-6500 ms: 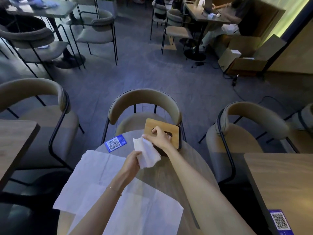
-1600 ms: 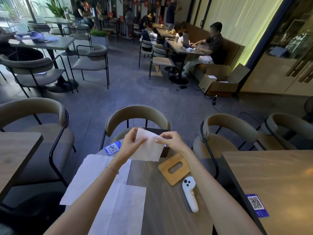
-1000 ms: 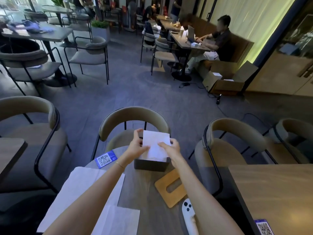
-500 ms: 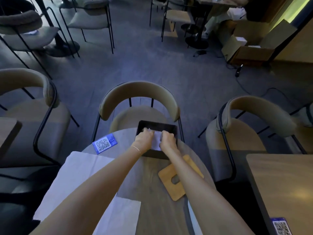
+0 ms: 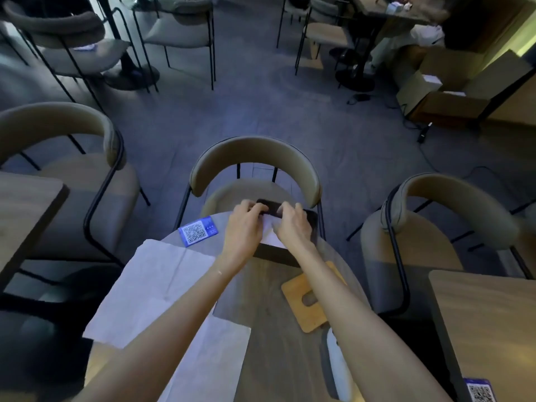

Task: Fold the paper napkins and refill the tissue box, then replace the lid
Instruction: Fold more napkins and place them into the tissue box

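I have a single view, from the camera on the person's head, wide-angle and tilted steeply down and forward. It sits close over the round table (image 5: 278, 358), which fills the lower centre of the frame, with both forearms running up from the bottom edge. The left hand (image 5: 243, 230) and right hand (image 5: 293, 227) meet near the middle. Farther chairs and floor curve across the upper frame. No second view overlaps it.
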The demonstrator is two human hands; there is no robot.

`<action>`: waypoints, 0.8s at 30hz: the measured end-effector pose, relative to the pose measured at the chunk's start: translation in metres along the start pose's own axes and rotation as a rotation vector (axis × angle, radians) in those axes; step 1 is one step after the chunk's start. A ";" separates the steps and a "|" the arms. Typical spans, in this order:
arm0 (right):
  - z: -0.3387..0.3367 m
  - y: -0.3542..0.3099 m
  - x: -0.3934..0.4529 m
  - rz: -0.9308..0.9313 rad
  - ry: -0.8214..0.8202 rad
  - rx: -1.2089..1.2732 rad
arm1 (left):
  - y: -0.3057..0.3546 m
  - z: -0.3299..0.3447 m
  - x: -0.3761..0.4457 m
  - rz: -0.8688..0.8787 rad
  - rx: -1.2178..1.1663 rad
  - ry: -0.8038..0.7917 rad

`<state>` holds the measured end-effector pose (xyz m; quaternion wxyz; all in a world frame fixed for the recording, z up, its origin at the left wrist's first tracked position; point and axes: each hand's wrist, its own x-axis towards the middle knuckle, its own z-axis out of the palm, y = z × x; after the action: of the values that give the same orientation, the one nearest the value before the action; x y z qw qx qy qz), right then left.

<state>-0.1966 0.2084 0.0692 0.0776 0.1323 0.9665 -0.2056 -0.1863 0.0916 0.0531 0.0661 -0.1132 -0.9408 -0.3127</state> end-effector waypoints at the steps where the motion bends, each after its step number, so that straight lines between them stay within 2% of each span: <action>1: -0.002 -0.010 -0.007 -0.075 0.070 0.053 | -0.007 -0.010 -0.019 -0.088 -0.062 0.094; 4: 0.006 -0.047 -0.033 -0.281 0.138 0.157 | -0.040 -0.021 -0.084 -0.416 -0.063 0.188; 7: 0.040 -0.078 -0.052 -0.318 -0.049 0.194 | -0.076 -0.022 -0.139 -0.666 0.025 0.183; 10: 0.085 -0.092 -0.064 -0.206 -0.241 0.205 | -0.103 -0.026 -0.171 -0.836 0.054 -0.001; 13: 0.121 -0.097 -0.067 -0.145 -0.370 0.199 | -0.122 -0.026 -0.188 -0.836 0.016 -0.088; 18: 0.155 -0.100 -0.055 -0.214 -0.366 0.120 | -0.133 -0.025 -0.195 -0.782 -0.020 -0.098; 21: 0.157 -0.098 -0.049 -0.173 -0.434 0.008 | -0.133 -0.026 -0.197 -0.737 0.025 -0.125; 24: 0.155 -0.094 -0.045 -0.189 -0.473 0.041 | -0.133 -0.027 -0.202 -0.684 0.018 -0.087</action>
<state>-0.1659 0.0510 -0.0262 0.2793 -0.0089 0.9252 -0.2568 -0.0240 -0.0629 -0.0407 -0.0819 0.1962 -0.9289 -0.3033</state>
